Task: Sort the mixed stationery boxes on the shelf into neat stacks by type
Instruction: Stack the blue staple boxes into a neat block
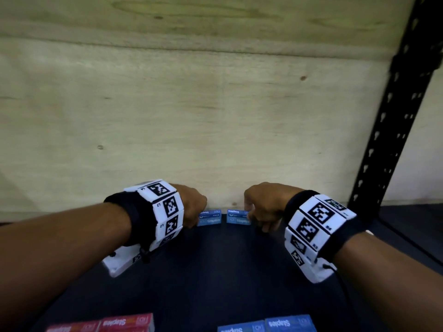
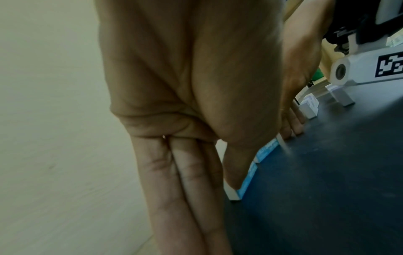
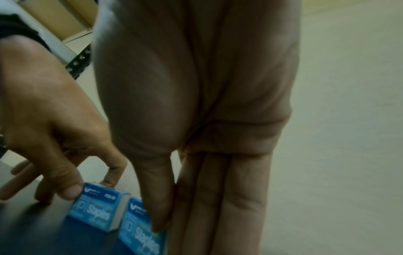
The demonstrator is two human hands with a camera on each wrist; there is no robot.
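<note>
Left hand (image 1: 191, 207) pinches one blue staples box (image 1: 209, 218), right hand (image 1: 261, 207) pinches its twin (image 1: 238, 217), at the shelf's (image 1: 215, 271) back edge; next, stack them squarely.

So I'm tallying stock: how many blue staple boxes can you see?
4. Two small blue cardboard staple boxes stand at the wooden back wall, one held by the left hand at, one by the right hand at. Two more sit at the bottom edge and; others may be hidden.
</note>
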